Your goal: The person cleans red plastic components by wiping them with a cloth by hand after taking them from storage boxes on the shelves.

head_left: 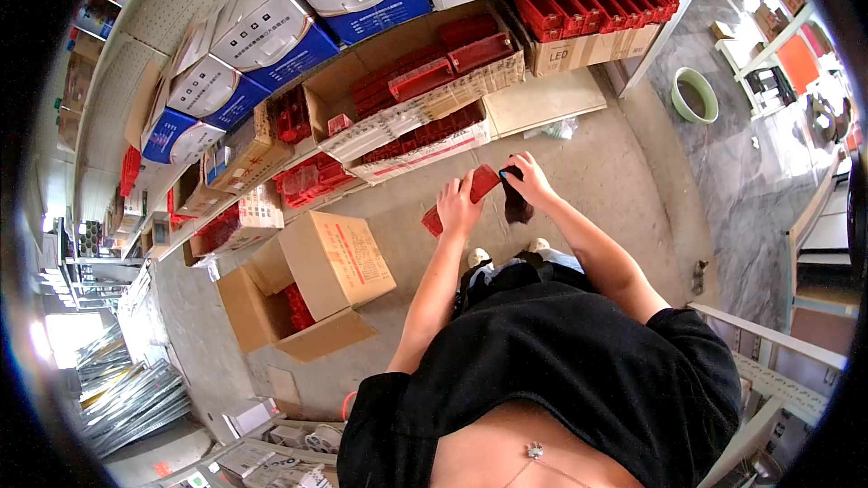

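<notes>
Under the left hand [459, 207], red plastic [485, 183]; middle hidden.

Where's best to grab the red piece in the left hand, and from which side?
Probably the end of the red piece that juts past the left hand, coming from the person's right: the hand covers the middle, while that end sticks out toward the right hand.

Cardboard cartons [434, 110] line the front edge of the shelf [553, 108], while an open brown box [342, 260] and, past the shelf's right end, a pale green basin [677, 98] rest on the grey floor [619, 176].
</notes>
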A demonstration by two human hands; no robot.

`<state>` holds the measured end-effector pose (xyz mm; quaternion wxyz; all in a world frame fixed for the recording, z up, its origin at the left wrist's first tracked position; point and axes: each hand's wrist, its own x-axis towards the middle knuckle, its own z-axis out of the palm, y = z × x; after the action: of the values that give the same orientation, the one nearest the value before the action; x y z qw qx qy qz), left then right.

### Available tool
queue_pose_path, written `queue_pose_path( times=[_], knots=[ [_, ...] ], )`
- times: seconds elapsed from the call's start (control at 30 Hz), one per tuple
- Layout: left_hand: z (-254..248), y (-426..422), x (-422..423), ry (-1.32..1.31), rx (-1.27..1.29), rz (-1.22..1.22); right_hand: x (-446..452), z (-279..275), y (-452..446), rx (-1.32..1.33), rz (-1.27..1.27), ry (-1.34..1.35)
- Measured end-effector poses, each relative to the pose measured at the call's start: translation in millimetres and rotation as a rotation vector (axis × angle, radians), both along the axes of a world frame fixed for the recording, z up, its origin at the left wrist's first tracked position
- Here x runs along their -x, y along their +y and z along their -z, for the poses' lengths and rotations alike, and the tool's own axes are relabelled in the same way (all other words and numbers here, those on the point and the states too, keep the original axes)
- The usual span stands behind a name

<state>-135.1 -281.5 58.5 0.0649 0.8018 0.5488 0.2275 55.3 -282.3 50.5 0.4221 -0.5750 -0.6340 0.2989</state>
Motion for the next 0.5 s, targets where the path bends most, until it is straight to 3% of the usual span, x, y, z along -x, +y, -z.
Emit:
queue_pose_path(
  times=[0.5],
  knots=[
    [-16.3,2.0,-0.4,0.073,-0.029,0.122,16.7,-8.9,13.1,0.019,-0.111,-0.122]
  ],
)
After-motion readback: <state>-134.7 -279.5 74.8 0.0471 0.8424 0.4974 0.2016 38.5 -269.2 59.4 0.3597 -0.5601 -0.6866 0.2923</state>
